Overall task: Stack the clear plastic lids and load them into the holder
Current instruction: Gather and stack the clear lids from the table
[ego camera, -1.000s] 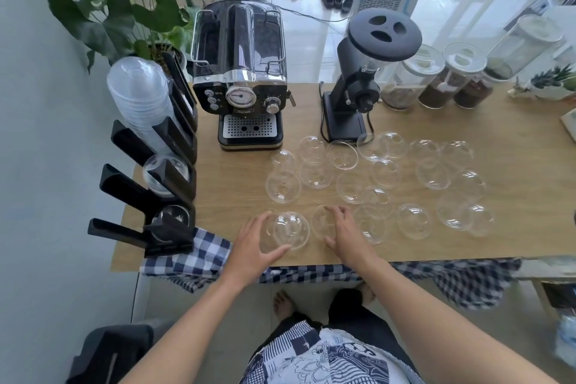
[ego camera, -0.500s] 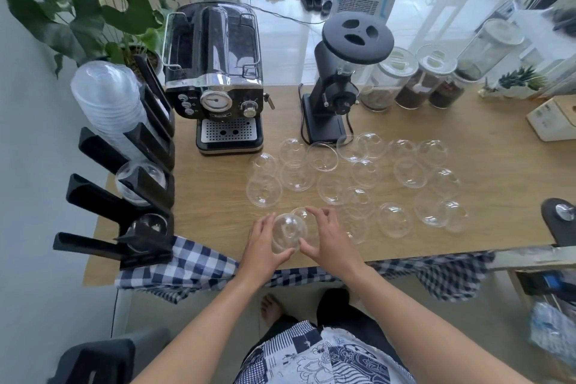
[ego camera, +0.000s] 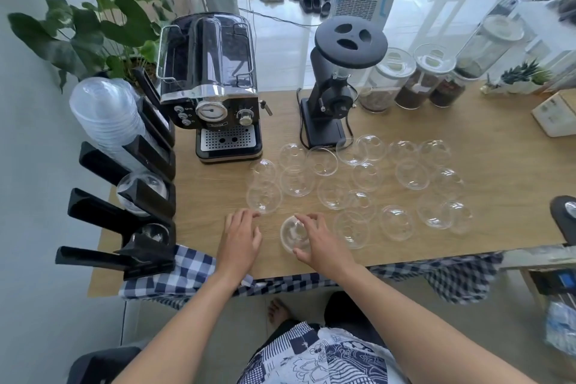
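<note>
Several clear dome lids (ego camera: 367,176) lie spread over the wooden table (ego camera: 498,165). My right hand (ego camera: 322,243) grips one clear lid (ego camera: 290,232) near the front edge, fingers over its top and thumb under its near rim. My left hand (ego camera: 240,237) rests open on the table beside it, holding nothing; its fingertips almost reach another lid (ego camera: 264,196). The black slotted holder (ego camera: 146,196) stands at the table's left end. A tall stack of lids (ego camera: 106,115) fills its far slot, and its nearer slots hold single lids.
An espresso machine (ego camera: 215,87) and a black grinder (ego camera: 336,84) stand behind the lids. Jars (ego camera: 417,78) and a small box (ego camera: 558,115) are at the back right. A checked cloth (ego camera: 193,265) hangs over the front edge. A plant (ego camera: 93,19) rises behind the holder.
My left hand let go of the lid it shared with the right hand and moved left and forward. The right hand keeps the lid, now set lower by the table.
</note>
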Motion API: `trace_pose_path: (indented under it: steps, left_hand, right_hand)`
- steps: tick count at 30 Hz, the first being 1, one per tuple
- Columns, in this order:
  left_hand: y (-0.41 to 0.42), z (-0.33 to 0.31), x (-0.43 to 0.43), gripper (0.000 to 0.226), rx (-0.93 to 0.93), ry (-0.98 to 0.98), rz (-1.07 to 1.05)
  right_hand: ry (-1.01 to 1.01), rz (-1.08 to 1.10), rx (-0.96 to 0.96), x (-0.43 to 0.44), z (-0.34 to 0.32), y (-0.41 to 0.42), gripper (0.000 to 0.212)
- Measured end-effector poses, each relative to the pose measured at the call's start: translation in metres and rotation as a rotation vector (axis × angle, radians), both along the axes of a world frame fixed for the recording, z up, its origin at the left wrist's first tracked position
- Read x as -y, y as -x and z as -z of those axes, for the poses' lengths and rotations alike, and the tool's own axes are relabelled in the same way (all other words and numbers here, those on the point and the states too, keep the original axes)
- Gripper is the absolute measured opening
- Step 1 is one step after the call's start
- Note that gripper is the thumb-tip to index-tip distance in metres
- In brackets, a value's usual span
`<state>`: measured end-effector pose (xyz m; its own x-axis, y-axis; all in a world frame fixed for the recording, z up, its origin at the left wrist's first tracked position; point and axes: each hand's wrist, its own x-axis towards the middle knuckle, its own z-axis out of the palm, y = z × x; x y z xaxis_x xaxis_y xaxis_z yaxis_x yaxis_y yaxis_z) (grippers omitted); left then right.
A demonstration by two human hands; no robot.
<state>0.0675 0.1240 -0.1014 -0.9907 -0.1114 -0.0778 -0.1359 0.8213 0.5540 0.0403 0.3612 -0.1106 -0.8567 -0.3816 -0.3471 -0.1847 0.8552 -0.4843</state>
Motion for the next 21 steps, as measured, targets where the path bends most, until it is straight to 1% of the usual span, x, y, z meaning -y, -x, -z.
trace_pose_path:
  steps: [3, 6, 8, 9, 11, 13, 15, 17, 19, 21]
  left_hand:
    - [0.016, 0.001, 0.004, 0.048, -0.024, 0.117, 0.076]
    - [0.028, 0.002, 0.003, 0.051, -0.010, 0.215, 0.125]
    - [0.032, 0.005, -0.001, 0.048, -0.011, 0.282, 0.127]
    - [0.033, 0.007, -0.003, 0.046, -0.020, 0.316, 0.123]
    - [0.035, 0.010, -0.005, 0.038, -0.039, 0.358, 0.119]
    - [0.037, 0.012, -0.005, 0.029, -0.062, 0.378, 0.123]
    - [0.038, 0.012, -0.004, 0.022, -0.090, 0.377, 0.131]
    - [0.038, 0.010, -0.002, 0.019, -0.125, 0.331, 0.122]
    - [0.037, 0.004, -0.001, 0.017, -0.151, 0.255, 0.091]
    - [0.034, -0.004, 0.001, 0.017, -0.174, 0.149, 0.059]
  right_hand:
    - [0.028, 0.048, 0.001, -0.007, -0.013, 0.003, 0.075]
    - [-0.026, 0.159, -0.104, -0.025, -0.025, 0.004, 0.055]
    - [-0.122, 0.200, -0.157, -0.040, -0.027, 0.002, 0.040]
    - [-0.192, 0.197, -0.169, -0.047, -0.026, 0.000, 0.035]
    - [-0.322, 0.177, -0.170, -0.059, -0.022, -0.004, 0.032]
    - [-0.406, 0.152, -0.170, -0.066, -0.016, -0.007, 0.030]
    - [-0.448, 0.142, -0.178, -0.070, -0.012, -0.008, 0.025]
    - [-0.454, 0.140, -0.187, -0.072, -0.010, -0.009, 0.018]
    - [-0.434, 0.130, -0.202, -0.071, -0.011, -0.009, 0.010]
    - [-0.405, 0.125, -0.230, -0.069, -0.013, -0.010, 0.009]
